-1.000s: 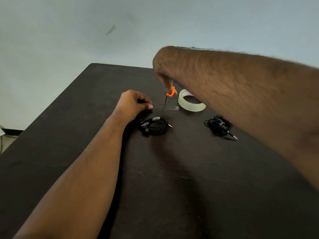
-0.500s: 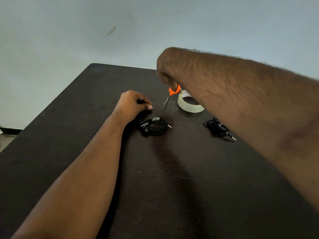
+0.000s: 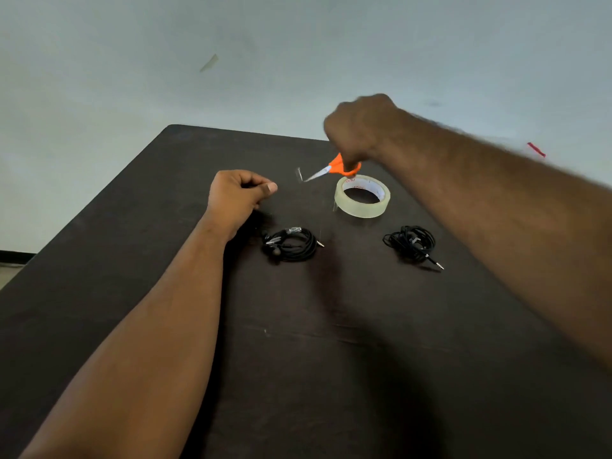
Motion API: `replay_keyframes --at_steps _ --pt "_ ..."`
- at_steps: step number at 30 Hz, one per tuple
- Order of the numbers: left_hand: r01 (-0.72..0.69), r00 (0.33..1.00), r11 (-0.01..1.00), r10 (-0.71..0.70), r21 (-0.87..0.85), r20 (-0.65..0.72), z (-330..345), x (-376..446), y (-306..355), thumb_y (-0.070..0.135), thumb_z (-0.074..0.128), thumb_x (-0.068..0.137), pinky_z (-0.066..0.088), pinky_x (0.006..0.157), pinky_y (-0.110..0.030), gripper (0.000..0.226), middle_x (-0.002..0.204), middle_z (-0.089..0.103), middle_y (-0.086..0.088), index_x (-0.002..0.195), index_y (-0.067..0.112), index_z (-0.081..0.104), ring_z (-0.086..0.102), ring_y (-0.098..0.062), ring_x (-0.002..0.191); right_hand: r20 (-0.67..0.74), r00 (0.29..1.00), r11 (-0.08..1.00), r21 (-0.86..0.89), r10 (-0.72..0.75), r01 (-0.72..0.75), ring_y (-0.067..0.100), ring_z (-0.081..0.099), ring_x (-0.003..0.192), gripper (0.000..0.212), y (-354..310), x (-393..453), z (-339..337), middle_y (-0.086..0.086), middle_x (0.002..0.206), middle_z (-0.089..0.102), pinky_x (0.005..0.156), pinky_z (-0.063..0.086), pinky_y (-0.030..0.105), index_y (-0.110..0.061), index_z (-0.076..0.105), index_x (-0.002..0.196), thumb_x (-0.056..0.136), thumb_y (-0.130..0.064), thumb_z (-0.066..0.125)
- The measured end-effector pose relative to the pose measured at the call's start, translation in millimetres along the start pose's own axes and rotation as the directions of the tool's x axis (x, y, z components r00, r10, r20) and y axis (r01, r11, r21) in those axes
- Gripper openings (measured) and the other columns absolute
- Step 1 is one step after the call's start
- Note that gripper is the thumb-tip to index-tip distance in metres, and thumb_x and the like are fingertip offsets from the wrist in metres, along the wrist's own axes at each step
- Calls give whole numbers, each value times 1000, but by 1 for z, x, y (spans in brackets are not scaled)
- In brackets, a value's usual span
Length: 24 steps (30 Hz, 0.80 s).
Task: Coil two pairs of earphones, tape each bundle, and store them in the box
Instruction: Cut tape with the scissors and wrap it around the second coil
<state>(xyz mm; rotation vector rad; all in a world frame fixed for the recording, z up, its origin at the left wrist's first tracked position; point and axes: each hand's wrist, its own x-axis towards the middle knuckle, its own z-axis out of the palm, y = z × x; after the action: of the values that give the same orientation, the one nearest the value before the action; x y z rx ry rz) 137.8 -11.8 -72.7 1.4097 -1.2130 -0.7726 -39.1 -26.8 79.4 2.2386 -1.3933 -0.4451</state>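
- The right hand, above frame centre, grips orange-handled steel scissors; whether the blades are open is unclear.
- The left hand pinches a barely visible clear tape strip; holding it taut should help a clean cut.

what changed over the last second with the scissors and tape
The right hand, gripping the scissors, lifted them from blades-down at the tape strip and swung the blades out toward the left hand. The left hand kept its pinch. The tape roll and both earphone bundles stayed put.
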Motion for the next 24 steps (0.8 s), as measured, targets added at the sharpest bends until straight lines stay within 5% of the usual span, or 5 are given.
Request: replay_keyframes --at_steps 4,9,13,19,24 --pt "44 998 997 -46 -62 -31 3 -2 2 16 77 80 50 57 -20 8 63 63 -1 75 14 72 54 -8 56 -47 987 960 245 151 -136 27 51 65 16 -2 -46 32 1 67 48 58 36 27 -16 61 75 68 -21 74" --pt "30 999 998 -31 -64 -14 4 -4 2 18 78 79 50 59 -21 8 71 68 1 78 12 73 56 -7 58 187 952 774 554 243 -307 25 56 83 15 -27 -79 75 -1 83 53 67 38 28 -22 59 82 83 -36 67" --pt "21 1000 994 -21 -108 2 5 -9 4 20 78 79 51 61 -23 9 74 70 -4 81 12 74 59 -10 62 25 963 770 594 269 -231 25 50 105 26 -51 -91 94 0 110 48 74 50 35 -16 67 90 84 -41 68" --pt "16 998 977 -2 -214 68 14 -21 13 15 73 84 50 63 -26 14 78 71 -11 90 2 72 60 -15 67 193 966 813 526 171 -249 25 52 73 29 -62 -84 77 -2 67 40 65 41 32 -14 44 74 84 -31 65" --pt "-7 997 985 20 -170 75 15 -22 14 10 71 84 50 65 -27 5 78 72 -8 88 7 72 61 -15 68 496 865 870 457 -76 -186 14 61 44 25 -41 -59 45 2 63 66 56 53 27 -9 64 72 84 -30 68"
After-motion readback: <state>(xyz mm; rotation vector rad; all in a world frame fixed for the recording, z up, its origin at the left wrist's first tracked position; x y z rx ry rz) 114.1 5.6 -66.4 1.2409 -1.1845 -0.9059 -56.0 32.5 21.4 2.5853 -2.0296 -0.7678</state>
